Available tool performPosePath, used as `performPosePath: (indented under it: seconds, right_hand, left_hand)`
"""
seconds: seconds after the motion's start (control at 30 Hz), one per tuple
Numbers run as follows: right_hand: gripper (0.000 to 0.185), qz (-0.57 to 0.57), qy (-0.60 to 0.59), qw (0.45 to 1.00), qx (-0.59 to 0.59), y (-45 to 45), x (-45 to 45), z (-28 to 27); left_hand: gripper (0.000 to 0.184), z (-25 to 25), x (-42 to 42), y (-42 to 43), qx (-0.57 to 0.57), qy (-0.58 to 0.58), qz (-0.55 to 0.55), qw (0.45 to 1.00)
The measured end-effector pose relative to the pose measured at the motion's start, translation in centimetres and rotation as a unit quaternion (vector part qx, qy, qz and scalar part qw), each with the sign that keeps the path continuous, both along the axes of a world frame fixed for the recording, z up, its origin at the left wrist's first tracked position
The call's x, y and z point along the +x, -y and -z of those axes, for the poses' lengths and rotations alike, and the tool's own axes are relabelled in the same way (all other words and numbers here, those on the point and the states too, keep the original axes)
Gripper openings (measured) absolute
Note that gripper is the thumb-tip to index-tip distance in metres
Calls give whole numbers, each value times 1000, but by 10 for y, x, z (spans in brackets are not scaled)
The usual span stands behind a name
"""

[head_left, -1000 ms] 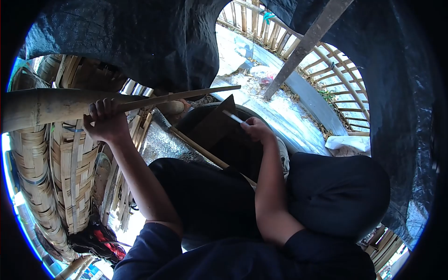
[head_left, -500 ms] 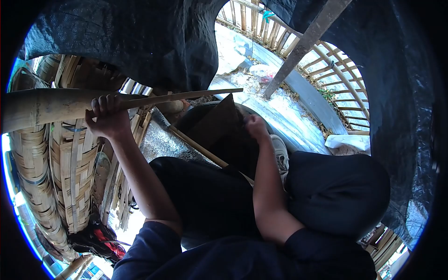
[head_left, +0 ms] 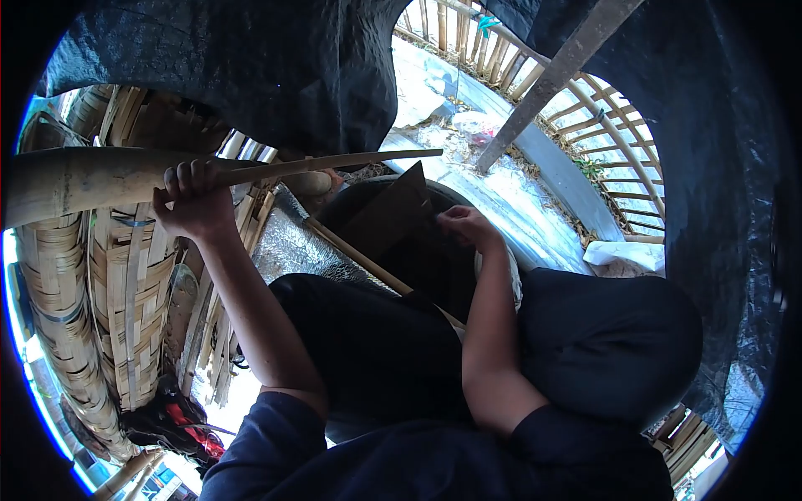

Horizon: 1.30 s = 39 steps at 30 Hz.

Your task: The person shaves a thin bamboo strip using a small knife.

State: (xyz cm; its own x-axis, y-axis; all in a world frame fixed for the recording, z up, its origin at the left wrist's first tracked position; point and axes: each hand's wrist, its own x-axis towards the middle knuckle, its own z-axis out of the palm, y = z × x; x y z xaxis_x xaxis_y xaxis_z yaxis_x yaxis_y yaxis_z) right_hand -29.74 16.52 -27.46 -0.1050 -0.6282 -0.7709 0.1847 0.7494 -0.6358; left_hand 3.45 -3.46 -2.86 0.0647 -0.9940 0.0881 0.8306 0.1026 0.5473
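My left hand (head_left: 197, 200) is wrapped round a thin bamboo strip (head_left: 334, 164), which points right and narrows to a tip. Just behind that hand lies a thick bamboo pole (head_left: 83, 179). My right hand (head_left: 469, 227) is closed over a dark round container (head_left: 359, 200), at its right side. It grips a small knife, whose dark blade (head_left: 428, 207) barely shows against the dark inside. A brown pointed board (head_left: 388, 209) stands in the container, left of my right hand.
Woven bamboo baskets (head_left: 58, 309) stand on the left. Black plastic sheeting (head_left: 284, 75) hangs above and at the right. A flat metal bar (head_left: 555, 79) slants down from the top. Beyond is a bamboo fence (head_left: 614, 134). A bamboo stick (head_left: 359, 257) crosses near my knees.
My right hand moved down and inward, then back out to the right; the pale knife handle seen earlier no longer shows. The view shifted slightly. My left hand kept its hold on the strip.
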Motion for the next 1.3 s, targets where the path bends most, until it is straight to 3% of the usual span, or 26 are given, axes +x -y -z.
performPosePath:
  seconds: [0.07,0.17,0.2,0.27,0.3,0.37,0.4,0.47,0.6,0.63,0.67,0.7,0.77,0.8,0.87,0.93,1.07,1.13,1.3]
  right_hand:
    - [30,-225,101,968,41,4,-2,-13]
    - [29,-297,43,950,84,2,6,-3]
    - [29,-298,44,950,84,1,9,2]
    - [31,-47,-56,997,4,-1,15,12]
    - [31,-49,-55,997,5,5,15,6]
    - [33,-217,3,976,7,21,12,-19]
    - [33,-220,2,975,7,24,19,-20]
    - [34,-390,-33,920,24,35,40,-24]
    - [32,-407,-74,910,33,40,76,2]
    - [33,-312,-219,923,-50,36,79,27]
    - [33,-204,-355,903,-133,33,79,41]
    - [33,-205,-356,902,-133,35,72,41]
    - [34,-78,-255,960,-82,43,54,34]
    - [34,-79,-257,960,-83,43,50,23]
    - [38,44,-159,986,6,41,43,-4]
    - [38,86,-186,979,-14,37,40,-5]
    - [24,201,-184,962,-7,37,33,-6]
    - [18,323,-52,935,-136,41,38,-8]
    - [46,270,10,945,-184,47,44,-25]
  left_hand:
    - [35,1,0,1,-8,-4,6,1000]
    - [35,3,-2,2,-16,-25,21,999]
    - [34,2,-3,1,-4,-15,13,1000]
    - [34,2,-2,1,10,-2,4,1000]
    - [34,2,-1,1,-2,-12,16,1000]
    - [34,1,0,0,-12,-22,26,999]
    - [34,0,-1,0,-12,-29,25,999]
    - [34,-3,-2,0,-15,-39,20,999]
    - [35,-3,0,1,8,-45,14,999]
    - [36,-2,1,1,7,-52,22,998]
    - [36,-2,3,1,7,-53,20,998]
    - [36,-3,4,0,5,-54,21,998]
    - [36,-4,7,1,1,-57,22,998]
    - [36,-4,9,1,-4,-57,19,998]
    - [36,-8,11,1,-13,-59,16,998]
    - [35,-14,14,-1,8,-20,-42,999]
    - [34,-14,21,-2,-13,-5,-38,999]
    - [34,-14,22,-1,-33,-14,55,998]
    - [36,-18,-5,-6,-22,25,87,996]
